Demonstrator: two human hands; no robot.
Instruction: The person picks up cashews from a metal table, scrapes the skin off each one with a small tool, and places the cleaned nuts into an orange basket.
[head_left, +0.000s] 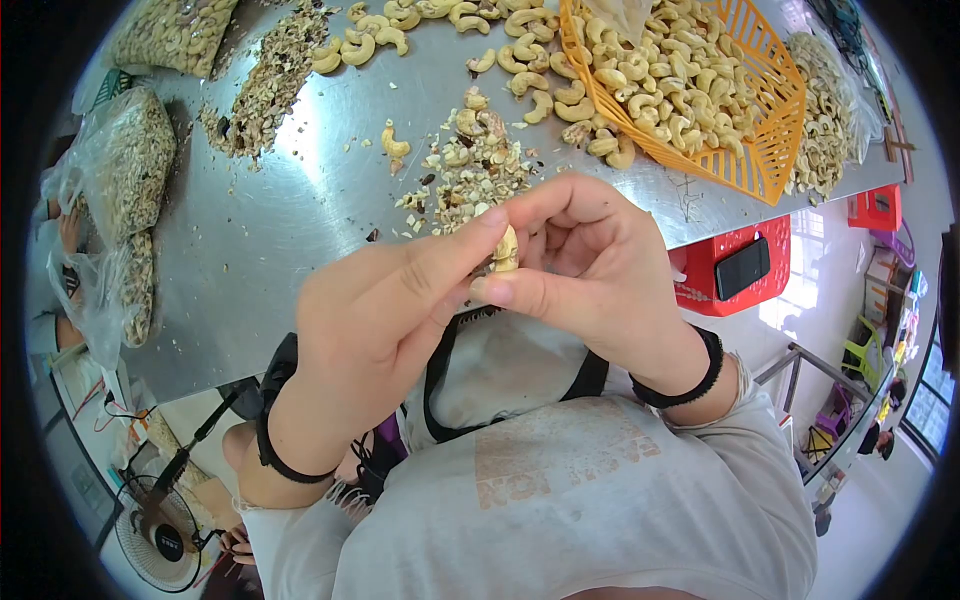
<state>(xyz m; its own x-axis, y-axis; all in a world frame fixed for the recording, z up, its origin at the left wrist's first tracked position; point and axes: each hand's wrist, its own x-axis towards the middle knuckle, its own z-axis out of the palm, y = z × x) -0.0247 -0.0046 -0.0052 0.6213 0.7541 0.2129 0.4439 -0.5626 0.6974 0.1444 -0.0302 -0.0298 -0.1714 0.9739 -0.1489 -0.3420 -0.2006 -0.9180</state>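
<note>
A pale cashew nut [506,250] is pinched at the fingertips where my two hands meet, over the table's near edge. My right hand [600,265] is closed, with index finger and thumb on the nut. From the other side, my left hand [375,300] presses its fingertips against the same cashew; part of that grip is hidden. Just beyond the fingers lies a heap of broken nut bits and dark skin flakes [475,175]. One browned cashew [394,142] rests apart on the metal table [250,270].
An orange basket [778,125] full of cashews stands at the back right, with loose cashews [530,75] beside it. A brown crumb pile [265,90] and bagged nuts [135,170] occupy the left. On a red stool [705,250] lies a phone [742,268].
</note>
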